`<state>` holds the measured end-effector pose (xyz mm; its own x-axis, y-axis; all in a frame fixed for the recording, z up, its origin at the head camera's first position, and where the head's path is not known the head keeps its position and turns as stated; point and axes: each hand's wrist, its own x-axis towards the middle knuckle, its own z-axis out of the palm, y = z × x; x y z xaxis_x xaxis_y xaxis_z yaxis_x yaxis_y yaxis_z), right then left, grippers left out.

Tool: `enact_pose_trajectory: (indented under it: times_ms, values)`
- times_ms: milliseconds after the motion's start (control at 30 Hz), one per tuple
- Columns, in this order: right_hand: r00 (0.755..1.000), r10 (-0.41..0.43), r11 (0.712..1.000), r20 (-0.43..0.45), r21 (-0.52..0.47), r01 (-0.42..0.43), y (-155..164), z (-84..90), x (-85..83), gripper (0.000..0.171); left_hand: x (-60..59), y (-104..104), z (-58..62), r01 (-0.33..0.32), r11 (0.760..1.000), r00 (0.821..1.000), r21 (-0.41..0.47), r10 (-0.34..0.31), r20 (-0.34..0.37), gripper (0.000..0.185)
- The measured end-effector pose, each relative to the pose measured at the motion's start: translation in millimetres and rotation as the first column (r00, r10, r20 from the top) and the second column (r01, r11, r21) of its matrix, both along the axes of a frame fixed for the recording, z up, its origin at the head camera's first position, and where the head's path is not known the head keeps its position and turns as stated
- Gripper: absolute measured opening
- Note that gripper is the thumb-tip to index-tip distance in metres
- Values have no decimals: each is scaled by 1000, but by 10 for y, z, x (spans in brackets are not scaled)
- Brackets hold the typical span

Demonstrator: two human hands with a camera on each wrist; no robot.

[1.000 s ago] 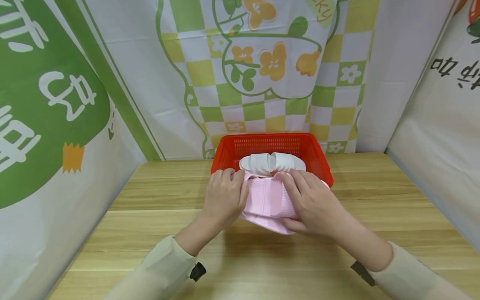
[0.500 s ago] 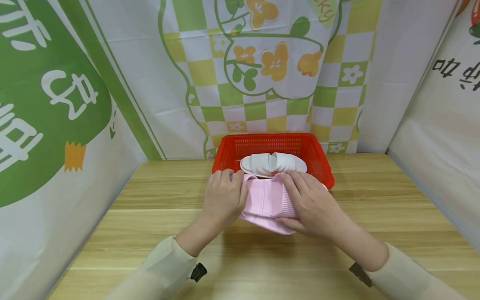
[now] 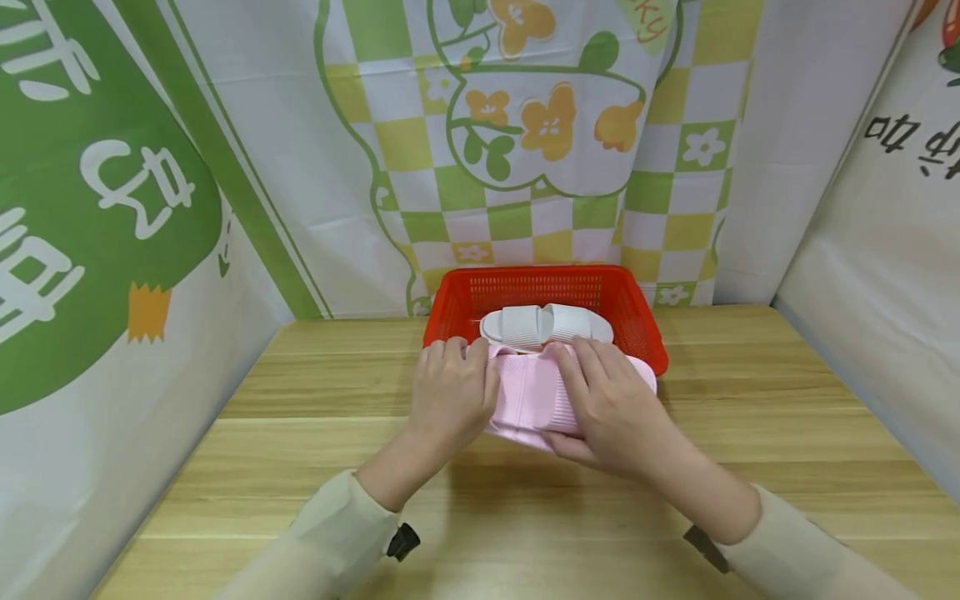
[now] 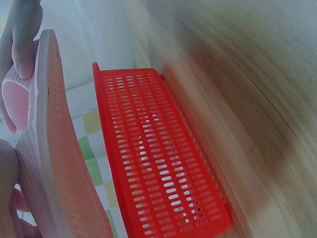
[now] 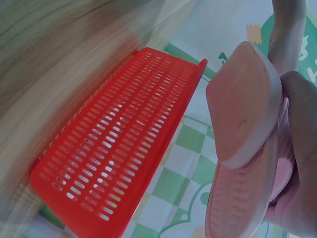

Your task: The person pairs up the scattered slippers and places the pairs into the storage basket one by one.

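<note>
Pink slippers (image 3: 532, 396) held by both hands at the near edge of the red basket (image 3: 637, 312).
I see my left hand (image 3: 450, 396) and right hand (image 3: 615, 404) curled around them; white slippers (image 3: 546, 325) lie inside.

White slippers (image 3: 546, 325) lie in the red basket (image 3: 645, 329).

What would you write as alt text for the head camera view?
Two hands, left hand and right hand, hold a pair of pink slippers together above a wooden table, just in front of a red basket that holds a pair of white slippers. Patterned cloth hangs behind.
</note>
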<state>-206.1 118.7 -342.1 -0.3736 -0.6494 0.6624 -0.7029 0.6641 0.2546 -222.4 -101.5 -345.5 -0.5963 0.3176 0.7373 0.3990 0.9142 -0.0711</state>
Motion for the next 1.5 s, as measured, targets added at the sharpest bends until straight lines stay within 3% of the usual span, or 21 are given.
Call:
enact_pose_trajectory:
  times_ms: [500,1500]
  values:
    - [994,-54,998,-94,19,56,-104,29,21,80,12,88,56,-34,998,999,-45,33,-18,27]
    - [991,-52,998,-120,15,54,-220,-16,-40,70,12,195,64,-71,994,997,-78,68,-47,29]
